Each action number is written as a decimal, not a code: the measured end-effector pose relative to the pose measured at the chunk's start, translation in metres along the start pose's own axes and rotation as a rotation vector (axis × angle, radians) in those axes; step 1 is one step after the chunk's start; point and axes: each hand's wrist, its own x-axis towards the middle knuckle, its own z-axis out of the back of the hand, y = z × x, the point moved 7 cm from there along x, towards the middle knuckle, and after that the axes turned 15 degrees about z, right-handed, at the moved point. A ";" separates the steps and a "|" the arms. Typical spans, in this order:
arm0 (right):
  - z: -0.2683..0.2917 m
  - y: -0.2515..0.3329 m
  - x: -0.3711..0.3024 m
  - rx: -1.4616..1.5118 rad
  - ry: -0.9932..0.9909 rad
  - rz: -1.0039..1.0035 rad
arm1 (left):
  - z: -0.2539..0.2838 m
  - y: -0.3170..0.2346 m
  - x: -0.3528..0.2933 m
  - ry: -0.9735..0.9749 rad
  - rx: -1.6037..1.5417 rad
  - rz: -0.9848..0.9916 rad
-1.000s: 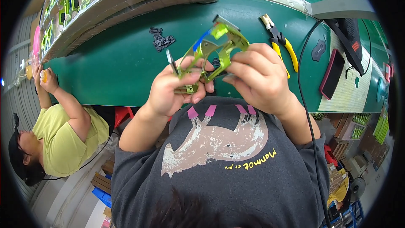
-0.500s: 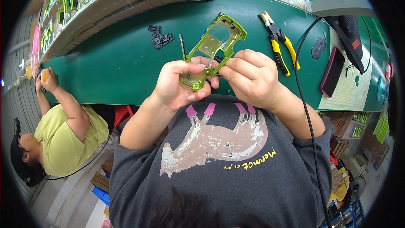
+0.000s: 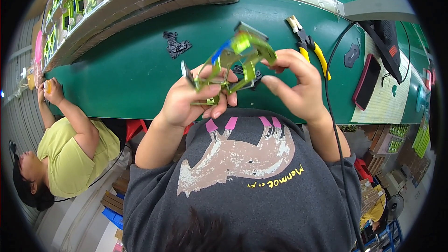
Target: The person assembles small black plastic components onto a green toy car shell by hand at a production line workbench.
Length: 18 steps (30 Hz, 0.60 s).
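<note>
My left hand [image 3: 186,100] is closed on the lower left part of a green plastic toy car body shell [image 3: 240,58], which is tilted above the table and smeared by motion. The shell has window openings and a blue patch on its side. My right hand [image 3: 301,86] is open at the shell's right end, thumb and forefinger apart; whether a fingertip touches the shell I cannot tell. Small black plastic parts [image 3: 255,78] lie on the table behind the shell, partly hidden. More black parts [image 3: 176,45] rest farther left.
Pliers with yellow and black handles [image 3: 322,56] lie to the right, behind a hanging black cable [image 3: 330,72]. Beyond are a flat dark piece [image 3: 351,56] and a phone [image 3: 367,82]. A cardboard tray [image 3: 154,4] of green shells stands far left. A co-worker [image 3: 77,151] sits at left.
The shell has been tipped up and turned in my left hand. My right hand has let go of its lower edge and opened, uncovering black parts on the table.
</note>
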 end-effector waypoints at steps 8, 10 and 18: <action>-0.002 0.020 0.002 0.259 0.192 -0.027 | -0.054 -0.026 -0.031 -0.100 1.139 -0.693; -0.001 0.023 0.004 0.219 0.214 0.032 | -0.056 -0.025 -0.031 -0.136 1.188 -0.704; -0.007 0.038 0.005 0.032 0.254 0.199 | -0.065 -0.024 -0.030 -0.177 1.339 -0.741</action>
